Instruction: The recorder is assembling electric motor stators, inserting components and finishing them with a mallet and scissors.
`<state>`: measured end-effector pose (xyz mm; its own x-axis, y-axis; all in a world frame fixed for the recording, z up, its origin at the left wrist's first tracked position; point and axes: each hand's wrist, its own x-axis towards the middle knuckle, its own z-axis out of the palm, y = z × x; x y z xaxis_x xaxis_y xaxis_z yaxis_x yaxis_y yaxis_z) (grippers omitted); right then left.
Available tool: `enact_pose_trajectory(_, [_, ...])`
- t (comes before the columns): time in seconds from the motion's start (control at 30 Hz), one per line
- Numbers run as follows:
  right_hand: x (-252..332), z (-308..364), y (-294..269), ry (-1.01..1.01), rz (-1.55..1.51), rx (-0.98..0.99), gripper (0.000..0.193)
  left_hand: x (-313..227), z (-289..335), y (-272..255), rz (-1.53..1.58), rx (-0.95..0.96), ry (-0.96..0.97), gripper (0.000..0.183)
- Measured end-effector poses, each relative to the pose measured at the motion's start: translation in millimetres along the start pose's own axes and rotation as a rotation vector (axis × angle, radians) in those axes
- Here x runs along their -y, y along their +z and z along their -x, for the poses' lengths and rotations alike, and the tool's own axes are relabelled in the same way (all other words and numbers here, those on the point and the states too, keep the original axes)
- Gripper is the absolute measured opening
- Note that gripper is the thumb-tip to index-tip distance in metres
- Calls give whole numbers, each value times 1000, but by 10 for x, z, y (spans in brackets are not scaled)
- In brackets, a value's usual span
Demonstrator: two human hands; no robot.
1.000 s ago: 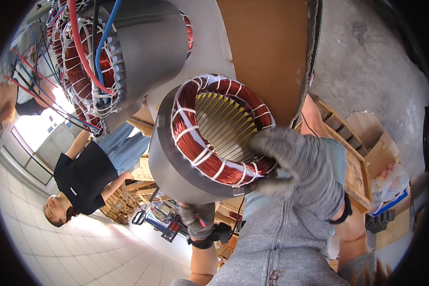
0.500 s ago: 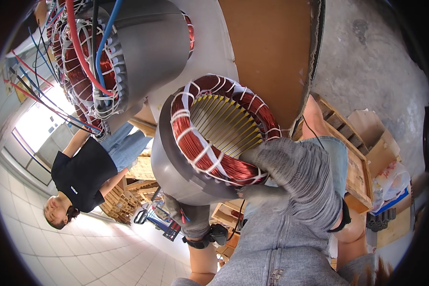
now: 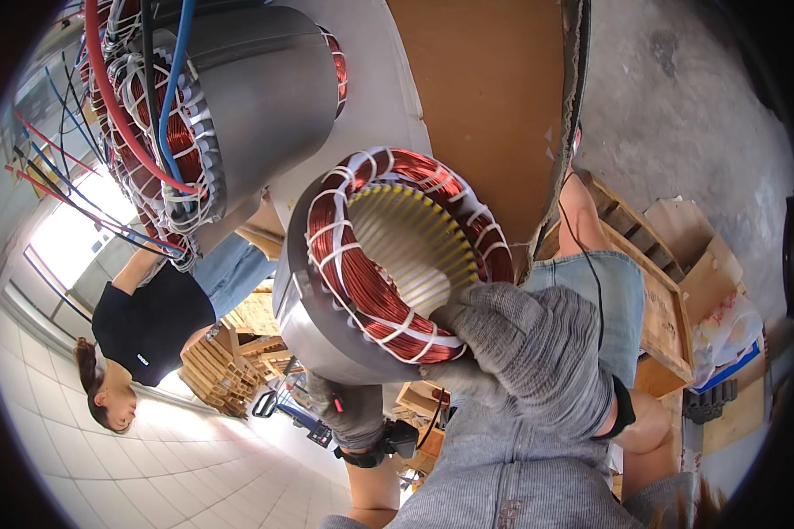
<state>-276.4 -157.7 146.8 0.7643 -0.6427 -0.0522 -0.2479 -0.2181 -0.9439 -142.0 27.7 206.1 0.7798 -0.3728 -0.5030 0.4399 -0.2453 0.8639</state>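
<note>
A grey metal motor stator (image 3: 313, 328) is tilted on the work surface's near side, its ring of red copper winding (image 3: 362, 278) laced with white cord. Yellow slot liners line the bore. My right hand (image 3: 520, 339), in a grey knit glove, grips the near right rim, fingers over the winding into the bore. My gloved left hand (image 3: 348, 410) is under the lower side of the housing; its fingertips are hidden behind the metal. Another, larger stator (image 3: 265, 84) lies at the upper left, with red, black and blue leads (image 3: 172, 97) coming from its winding.
Brown board (image 3: 494, 106) covers the surface beyond the stator. A person in a black shirt (image 3: 150, 326) stands at left. Wooden pallets (image 3: 225, 375) are behind. A wooden crate (image 3: 662, 309), cardboard (image 3: 710, 273) and a blue tray (image 3: 723, 375) lie at right on the floor.
The stator has shifted and turned slightly in my hands, moving a little left and down in view. My right hand has moved left with it. The person at left has turned their head.
</note>
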Motion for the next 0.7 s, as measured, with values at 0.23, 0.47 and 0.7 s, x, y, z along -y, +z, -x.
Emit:
enact_pose_trajectory(0.23, [40, -143, -12, 54, -100, 109, 44, -41, -203, 61, 92, -118, 1, 59])
enact_pose_trajectory(0.47, [-266, -20, 197, -64, -49, 30, 39, -13, -215, 145, 112, -89, -40, 54])
enact_pose_trajectory(0.7, [22, -124, 15, 112, -73, 261, 37, -260, -359, 12, 71, 25, -85, 49])
